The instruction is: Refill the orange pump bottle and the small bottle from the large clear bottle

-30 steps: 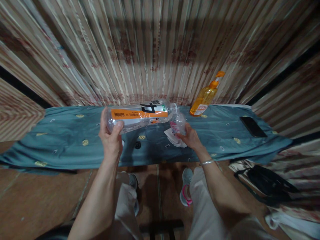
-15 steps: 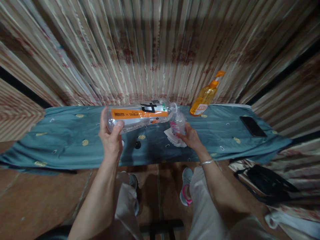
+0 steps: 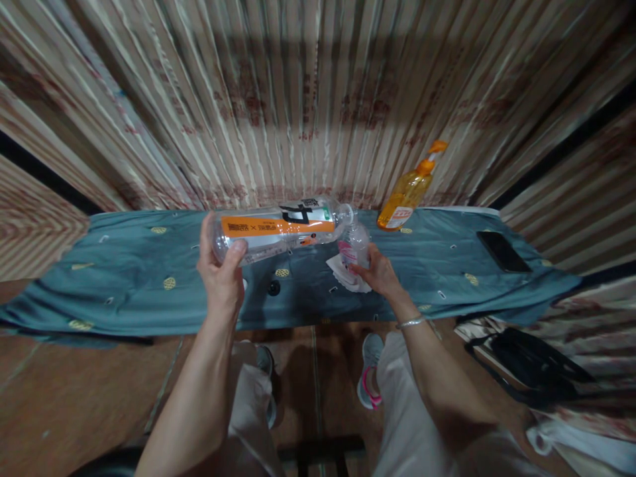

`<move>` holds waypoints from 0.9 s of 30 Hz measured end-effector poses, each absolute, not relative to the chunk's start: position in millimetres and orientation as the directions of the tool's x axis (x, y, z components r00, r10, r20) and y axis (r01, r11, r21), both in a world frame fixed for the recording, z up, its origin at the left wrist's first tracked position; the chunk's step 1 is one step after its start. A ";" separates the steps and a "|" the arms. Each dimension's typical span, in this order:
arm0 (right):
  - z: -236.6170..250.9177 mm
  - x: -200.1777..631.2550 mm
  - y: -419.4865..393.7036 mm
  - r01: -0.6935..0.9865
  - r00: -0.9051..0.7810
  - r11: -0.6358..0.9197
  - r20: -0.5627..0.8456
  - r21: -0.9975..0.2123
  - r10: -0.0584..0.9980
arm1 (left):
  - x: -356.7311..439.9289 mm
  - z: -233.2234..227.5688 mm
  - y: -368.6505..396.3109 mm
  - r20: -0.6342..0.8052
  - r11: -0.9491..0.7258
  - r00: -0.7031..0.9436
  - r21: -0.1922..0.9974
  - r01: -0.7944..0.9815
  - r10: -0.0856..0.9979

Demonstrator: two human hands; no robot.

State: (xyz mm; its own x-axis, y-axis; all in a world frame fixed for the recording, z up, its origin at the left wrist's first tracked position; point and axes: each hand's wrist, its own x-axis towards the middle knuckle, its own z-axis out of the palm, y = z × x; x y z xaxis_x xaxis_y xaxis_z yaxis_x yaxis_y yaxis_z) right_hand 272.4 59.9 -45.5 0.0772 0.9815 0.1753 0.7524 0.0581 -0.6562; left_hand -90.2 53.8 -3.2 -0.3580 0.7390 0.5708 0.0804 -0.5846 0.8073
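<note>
Blue-clothed table [image 3: 124, 278]; left hand [image 3: 221, 275] raised, fingers clasping tipped large bottle [image 3: 278, 230]; right hand [image 3: 378, 273] grips small bottle [image 3: 354, 244].

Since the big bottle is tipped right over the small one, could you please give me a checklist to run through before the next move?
1. Left hand grips the base end of the large bottle: ok.
2. Large bottle lies near horizontal, its mouth at the small bottle: ok.
3. Right hand steadies the small bottle upright: ok.
4. Small bottle stands on the white cloth, which would likely catch drips: ok.
5. Liquid flowing, and level in the small bottle: cannot tell.
6. Black cap lies loose on the tablecloth, apart from both hands: ok.
</note>
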 end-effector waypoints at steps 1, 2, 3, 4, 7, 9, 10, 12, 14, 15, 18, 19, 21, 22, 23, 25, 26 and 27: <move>-45.3 272.3 59.8 0.756 0.083 0.047 0.167 -0.653 0.983 | -89.1 -3.0 53.9 0.561 -0.583 -0.374 0.810 0.063 0.739; -45.3 272.2 59.8 0.758 0.087 0.039 0.160 -0.651 0.983 | -88.0 -2.7 54.0 0.549 -0.581 -0.390 0.813 0.041 0.739; -45.6 272.2 60.0 0.760 0.087 0.036 0.157 -0.649 0.984 | -87.1 -2.2 53.9 0.539 -0.580 -0.400 0.814 0.025 0.741; -46.1 272.4 60.1 0.761 0.085 0.038 0.158 -0.647 0.984 | -86.4 -1.7 53.8 0.534 -0.578 -0.407 0.816 0.018 0.741; -48.7 273.6 60.7 0.769 0.065 0.070 0.187 -0.635 0.980 | -86.5 -0.5 53.5 0.527 -0.568 -0.402 0.823 0.019 0.749; -49.6 274.3 60.8 0.773 0.055 0.092 0.210 -0.627 0.976 | -87.7 -0.6 53.5 0.528 -0.562 -0.391 0.827 0.032 0.754; -49.5 274.5 60.7 0.774 0.053 0.096 0.215 -0.626 0.975 | -88.4 -0.8 53.6 0.529 -0.560 -0.389 0.827 0.038 0.754; -48.0 274.6 60.3 0.773 0.057 0.082 0.198 -0.630 0.979 | -89.4 -1.2 54.0 0.531 -0.560 -0.386 0.828 0.046 0.754; -45.7 274.3 59.9 0.772 0.065 0.052 0.160 -0.633 0.985 | -89.5 -1.2 54.3 0.532 -0.561 -0.385 0.826 0.044 0.754; -44.7 274.1 59.7 0.773 0.070 0.038 0.145 -0.634 0.987 | -89.1 -0.9 54.4 0.532 -0.565 -0.388 0.825 0.036 0.753; -44.0 273.5 59.6 0.770 0.071 0.040 0.148 -0.636 0.986 | -87.1 0.5 53.7 0.523 -0.572 -0.410 0.820 0.004 0.747; -44.6 273.4 59.7 0.770 0.068 0.052 0.163 -0.636 0.984 | -86.4 1.0 53.2 0.519 -0.571 -0.414 0.821 -0.002 0.748; -46.2 273.4 60.2 0.767 0.064 0.074 0.190 -0.637 0.980 | -85.6 1.7 52.3 0.512 -0.563 -0.411 0.826 -0.005 0.754; -47.1 273.4 60.5 0.766 0.064 0.078 0.195 -0.638 0.979 | -85.4 1.7 51.9 0.511 -0.561 -0.407 0.828 -0.004 0.757; -47.9 273.6 60.7 0.764 0.065 0.076 0.194 -0.641 0.979 | -85.4 1.5 51.7 0.510 -0.559 -0.404 0.829 -0.005 0.759; -49.1 274.2 61.2 0.759 0.067 0.068 0.181 -0.647 0.981 | -85.5 0.5 51.8 0.510 -0.561 -0.403 0.828 -0.009 0.760; -49.5 274.6 61.3 0.757 0.067 0.065 0.177 -0.650 0.982 | -85.7 -0.1 52.1 0.513 -0.566 -0.407 0.824 -0.012 0.756; -49.9 275.1 61.5 0.756 0.066 0.066 0.175 -0.651 0.982 | -85.9 -0.7 52.4 0.516 -0.571 -0.411 0.821 -0.012 0.751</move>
State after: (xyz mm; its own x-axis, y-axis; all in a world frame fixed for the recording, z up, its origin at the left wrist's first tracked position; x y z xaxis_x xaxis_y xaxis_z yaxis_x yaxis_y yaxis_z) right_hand 275.1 61.5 -49.9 0.0659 0.9823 0.1754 0.7560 0.0655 -0.6513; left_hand -85.9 52.4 -0.7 -0.4111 0.7513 0.5163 -0.0122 -0.5708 0.8210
